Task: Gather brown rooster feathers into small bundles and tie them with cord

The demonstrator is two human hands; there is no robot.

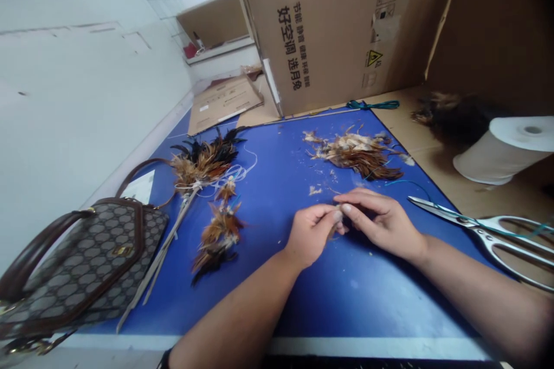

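My left hand [312, 232] and my right hand [383, 220] meet over the blue table top [264, 294]. Both pinch a small brown feather [340, 207] between thumbs and fingertips; most of it is hidden by the fingers. Beyond the hands lies a loose pile of brown and cream feathers [361, 153], with bits of fluff scattered in front of it. Left of my left hand, small feather bunches [220, 230] lie in a row. Behind them rests a bigger black and brown feather bundle [208, 158] with white string [236, 176] and long pale stems.
Scissors [471, 222] lie open at the right, near a big white spool [502, 150]. A patterned handbag [95, 259] stands along the left edge. Large cardboard [329, 29] walls off the back, with a coil of green cord [374, 105] at its foot. Dark feathers [454, 115] lie right.
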